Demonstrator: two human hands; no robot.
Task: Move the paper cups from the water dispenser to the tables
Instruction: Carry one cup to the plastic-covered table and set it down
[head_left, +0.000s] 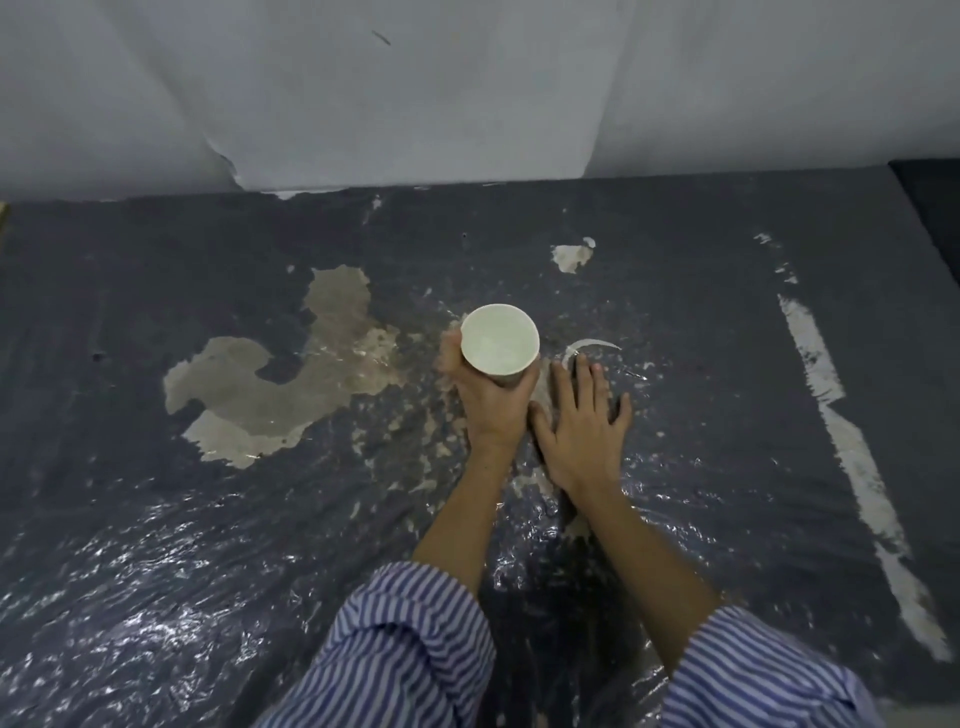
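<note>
Holding cup (500, 340) upright: left hand (491, 402), grip closed round it. Right hand (584, 423) flat, fingers spread, on counter (727, 364).

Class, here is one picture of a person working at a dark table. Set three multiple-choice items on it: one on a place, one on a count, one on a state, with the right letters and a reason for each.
1. Where is the paper cup?
A. in the left hand
B. alone by the wall
C. under the right hand

2. How many cups show?
A. three
B. two
C. one

3. How is the right hand?
A. closed in a fist
B. open, fingers spread over the table
C. gripping a sleeve

Answers:
1 A, the fingers wrap the cup's side.
2 C, no other cup appears anywhere.
3 B, palm down and holding nothing.
</note>
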